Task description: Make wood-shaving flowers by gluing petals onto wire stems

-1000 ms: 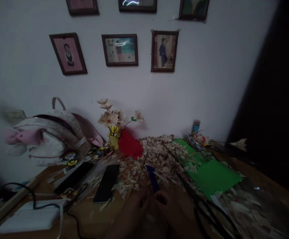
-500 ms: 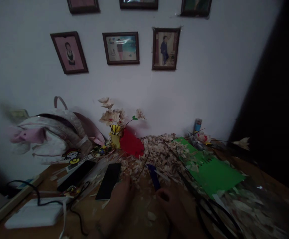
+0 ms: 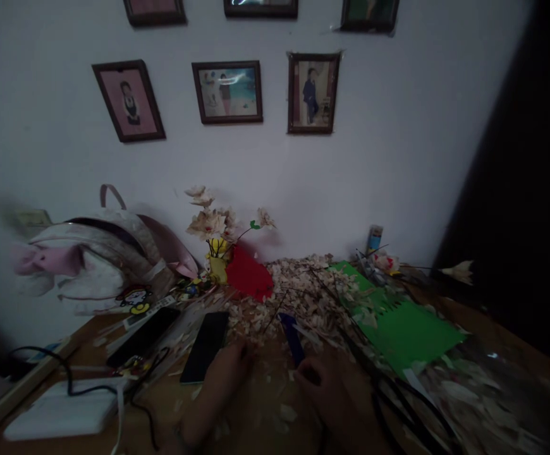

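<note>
My left hand (image 3: pixel 225 373) reaches forward over the wooden table (image 3: pixel 251 417), fingertips at the near edge of a heap of pale wood shavings (image 3: pixel 298 294), beside a black phone (image 3: pixel 205 346). Its fingers look bunched together; what they hold, if anything, is lost in the dim light. My right hand (image 3: pixel 325 388) is closed around the handle of a blue-handled tool (image 3: pixel 292 337) that points away toward the heap. Thin dark sticks (image 3: pixel 351 335) lie across the shavings to the right.
A green paper sheet (image 3: pixel 405 332) lies at the right. Red paper (image 3: pixel 248 278) and a yellow vase of paper flowers (image 3: pixel 215 243) stand at the wall. A backpack (image 3: pixel 99 259), a second dark phone (image 3: pixel 143 336), a white box (image 3: pixel 57 414) and cables (image 3: pixel 95 385) fill the left.
My hands were together near the bottom edge; the left one has since moved forward and left to the edge of the shavings. The right hand stays on the blue tool.
</note>
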A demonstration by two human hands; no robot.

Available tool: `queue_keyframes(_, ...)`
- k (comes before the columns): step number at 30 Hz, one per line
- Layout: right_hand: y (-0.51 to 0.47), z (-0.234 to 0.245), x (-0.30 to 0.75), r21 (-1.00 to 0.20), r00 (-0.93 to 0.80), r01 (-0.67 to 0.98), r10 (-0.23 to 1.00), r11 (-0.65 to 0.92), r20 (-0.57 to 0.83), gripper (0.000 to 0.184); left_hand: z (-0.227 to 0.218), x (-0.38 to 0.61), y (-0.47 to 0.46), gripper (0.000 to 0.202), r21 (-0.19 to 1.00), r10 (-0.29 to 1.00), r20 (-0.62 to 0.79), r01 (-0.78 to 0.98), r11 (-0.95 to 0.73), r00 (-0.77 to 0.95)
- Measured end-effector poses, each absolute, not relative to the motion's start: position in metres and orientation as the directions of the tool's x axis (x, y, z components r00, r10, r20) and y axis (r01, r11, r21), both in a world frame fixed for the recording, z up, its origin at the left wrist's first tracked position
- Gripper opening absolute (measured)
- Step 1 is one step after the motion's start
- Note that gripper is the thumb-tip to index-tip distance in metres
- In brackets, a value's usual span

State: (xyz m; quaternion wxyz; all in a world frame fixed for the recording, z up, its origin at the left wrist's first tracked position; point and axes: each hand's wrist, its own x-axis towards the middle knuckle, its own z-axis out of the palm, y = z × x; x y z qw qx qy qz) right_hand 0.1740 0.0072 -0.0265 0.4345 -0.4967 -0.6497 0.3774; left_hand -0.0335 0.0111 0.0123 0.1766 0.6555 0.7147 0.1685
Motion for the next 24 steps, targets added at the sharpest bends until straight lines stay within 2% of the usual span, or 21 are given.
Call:
queue_keyframes(5,0.008,-0.033,0.175,-0.937,-0.141,0.278,0.974,0.21,0.176,0.014,0.014,-0.025,0.014,0.01,0.609,0.995,-0.012,0.789,0.084,-0.097)
queue_keyframes(9,0.008,-0.033,0.175,-0.943,-0.135,0.261,0.975,0.205,0.175,0.016,0.012,-0.011,0.012,0.019,0.732,0.994,0.005,0.678,0.068,-0.105)
queue_keyframes(11,0.008,-0.03,0.174,-0.952,-0.145,0.215,0.971,0.219,0.191,0.014,0.009,-0.005,0.01,0.022,0.84,0.995,-0.04,0.535,0.085,-0.095)
queue_keyframes(14,0.007,-0.024,0.173,-0.978,-0.179,0.051,0.965,0.205,0.193,0.015,0.008,0.004,0.003,0.029,0.965,0.992,-0.122,0.23,0.128,-0.04)
queue_keyframes(16,0.006,-0.022,0.171,-0.981,-0.17,-0.017,0.966,0.193,0.193,0.018,0.011,0.01,-0.003,0.031,0.986,0.99,-0.14,0.092,0.14,-0.008)
queue_keyframes(21,0.004,-0.021,0.169,-0.972,-0.056,-0.02,0.97,0.235,0.236,0.027,0.017,0.026,-0.019,0.032,0.967,0.985,-0.17,-0.188,0.172,0.023)
queue_keyframes(24,0.003,-0.021,0.169,-0.981,-0.072,-0.015,0.978,0.195,0.195,0.027,0.008,0.031,-0.019,0.034,0.945,0.983,-0.181,-0.269,0.184,0.036)
